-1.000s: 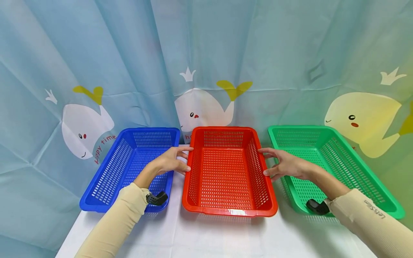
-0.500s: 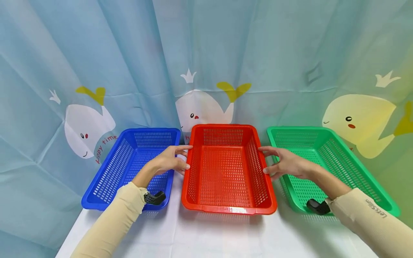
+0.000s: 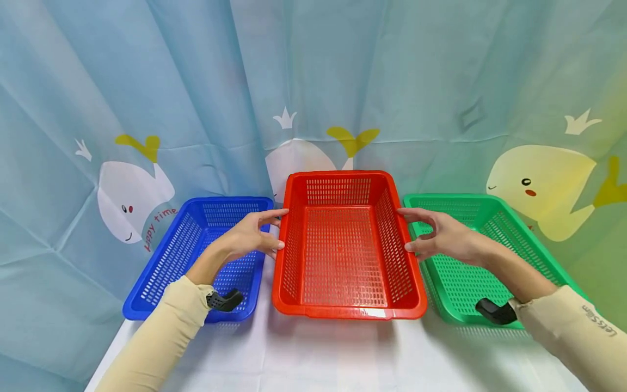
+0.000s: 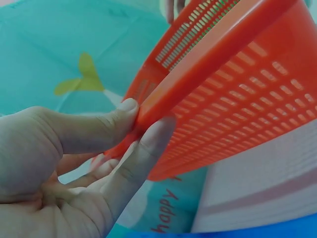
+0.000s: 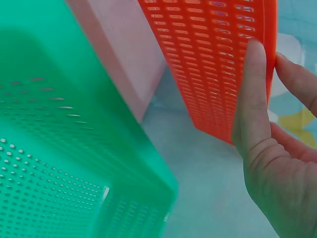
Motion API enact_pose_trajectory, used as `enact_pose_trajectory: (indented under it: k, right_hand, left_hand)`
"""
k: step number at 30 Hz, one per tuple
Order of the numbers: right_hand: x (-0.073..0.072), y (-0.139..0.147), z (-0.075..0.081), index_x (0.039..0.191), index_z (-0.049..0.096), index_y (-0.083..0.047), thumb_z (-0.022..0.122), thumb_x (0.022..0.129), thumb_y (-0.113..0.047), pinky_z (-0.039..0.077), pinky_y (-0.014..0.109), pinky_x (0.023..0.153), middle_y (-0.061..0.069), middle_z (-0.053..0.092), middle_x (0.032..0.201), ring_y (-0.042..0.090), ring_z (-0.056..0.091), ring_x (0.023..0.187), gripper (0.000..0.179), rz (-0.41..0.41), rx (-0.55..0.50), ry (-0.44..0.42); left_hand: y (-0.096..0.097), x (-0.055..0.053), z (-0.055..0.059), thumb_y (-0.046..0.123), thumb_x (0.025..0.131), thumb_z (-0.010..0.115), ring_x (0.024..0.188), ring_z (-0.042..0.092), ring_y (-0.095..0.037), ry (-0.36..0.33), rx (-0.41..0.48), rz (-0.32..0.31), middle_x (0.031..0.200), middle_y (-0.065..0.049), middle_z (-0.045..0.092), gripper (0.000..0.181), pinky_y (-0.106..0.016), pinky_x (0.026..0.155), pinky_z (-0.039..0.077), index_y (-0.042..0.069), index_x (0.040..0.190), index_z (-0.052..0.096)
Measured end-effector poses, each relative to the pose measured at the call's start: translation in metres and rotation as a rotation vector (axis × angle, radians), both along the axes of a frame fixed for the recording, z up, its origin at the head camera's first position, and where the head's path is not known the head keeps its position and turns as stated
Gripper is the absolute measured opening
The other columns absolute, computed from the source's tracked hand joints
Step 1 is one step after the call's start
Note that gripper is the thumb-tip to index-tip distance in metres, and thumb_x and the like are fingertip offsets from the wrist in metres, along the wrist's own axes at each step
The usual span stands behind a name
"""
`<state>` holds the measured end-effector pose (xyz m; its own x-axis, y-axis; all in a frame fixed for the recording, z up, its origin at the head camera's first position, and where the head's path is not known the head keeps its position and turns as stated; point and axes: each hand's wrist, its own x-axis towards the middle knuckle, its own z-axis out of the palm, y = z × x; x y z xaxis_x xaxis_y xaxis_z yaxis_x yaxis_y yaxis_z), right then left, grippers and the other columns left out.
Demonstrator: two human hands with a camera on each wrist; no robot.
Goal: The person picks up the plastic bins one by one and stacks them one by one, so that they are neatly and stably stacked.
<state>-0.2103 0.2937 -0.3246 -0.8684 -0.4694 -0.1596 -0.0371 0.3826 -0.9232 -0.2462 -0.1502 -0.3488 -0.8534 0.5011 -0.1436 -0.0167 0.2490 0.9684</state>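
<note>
The red perforated plastic basket [image 3: 343,256] hangs above the white table between both hands, with nothing in it. At its left rim, my left hand [image 3: 247,234] pinches the edge; in the left wrist view the thumb and fingers of that hand [image 4: 94,158] close on the rim from two sides. Opposite, my right hand [image 3: 448,238] pinches the right rim. The right wrist view has one digit of the right hand [image 5: 270,148] against the perforated outer wall and another across the rim.
To the left stands a blue basket [image 3: 166,256], partly behind the left forearm. A green basket [image 3: 534,256] stands to the right, under the right forearm. White cloth [image 3: 338,359] covers the table. Behind hangs a light blue curtain [image 3: 313,71] with whale prints.
Both hands have raised the red basket off the table. It now covers more of the whale print behind it. The blue and green baskets stay in place.
</note>
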Motion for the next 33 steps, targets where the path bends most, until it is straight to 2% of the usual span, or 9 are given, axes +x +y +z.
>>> enact_pose_trajectory:
  k: [3,7,11,25,33]
  right_hand:
    - [0.001,0.001,0.008,0.164,0.025,-0.012,0.076,0.093,-0.007,0.062,0.048,0.082,0.021,0.026,0.161,0.038,0.073,0.096,0.087,-0.007,0.0,0.023]
    - [0.003,0.001,0.018,0.163,0.025,-0.013,0.076,0.093,-0.008,0.062,0.047,0.083,0.018,0.029,0.159,0.037,0.074,0.094,0.086,-0.016,-0.002,0.056]
    - [0.007,0.001,0.026,0.164,0.025,-0.013,0.076,0.094,-0.009,0.062,0.047,0.083,0.017,0.032,0.157,0.035,0.074,0.09,0.087,-0.014,-0.006,0.086]
    - [0.014,-0.003,0.035,0.164,0.025,-0.014,0.076,0.094,-0.011,0.061,0.047,0.083,0.015,0.033,0.159,0.035,0.074,0.091,0.087,-0.014,-0.023,0.104]
    - [0.016,-0.018,0.039,0.164,0.025,-0.015,0.076,0.094,-0.012,0.061,0.045,0.087,0.014,0.033,0.161,0.036,0.074,0.096,0.087,-0.006,-0.045,0.12]
  left_hand:
    - [-0.003,0.001,0.009,-0.006,0.09,0.073,0.083,0.073,-0.035,0.027,-0.006,-0.012,0.14,-0.019,0.041,0.083,-0.049,0.081,0.062,0.018,0.161,0.037]
    - [-0.006,0.002,0.02,-0.006,0.089,0.074,0.092,0.074,-0.034,0.062,-0.005,-0.028,0.147,-0.016,0.04,0.086,-0.05,0.084,0.061,0.022,0.161,0.036]
    - [-0.008,0.003,0.029,-0.006,0.089,0.075,0.101,0.073,-0.033,0.068,-0.002,-0.024,0.15,-0.015,0.038,0.088,-0.051,0.086,0.06,0.024,0.161,0.036]
    - [-0.012,0.006,0.037,-0.008,0.09,0.073,0.097,0.074,-0.032,0.073,0.005,-0.024,0.15,-0.017,0.036,0.088,-0.047,0.089,0.06,0.024,0.162,0.034]
    - [-0.033,0.01,0.051,-0.002,0.09,0.076,0.095,0.074,-0.032,0.111,0.023,-0.043,0.146,-0.018,0.041,0.087,-0.045,0.087,0.06,0.021,0.162,0.034]
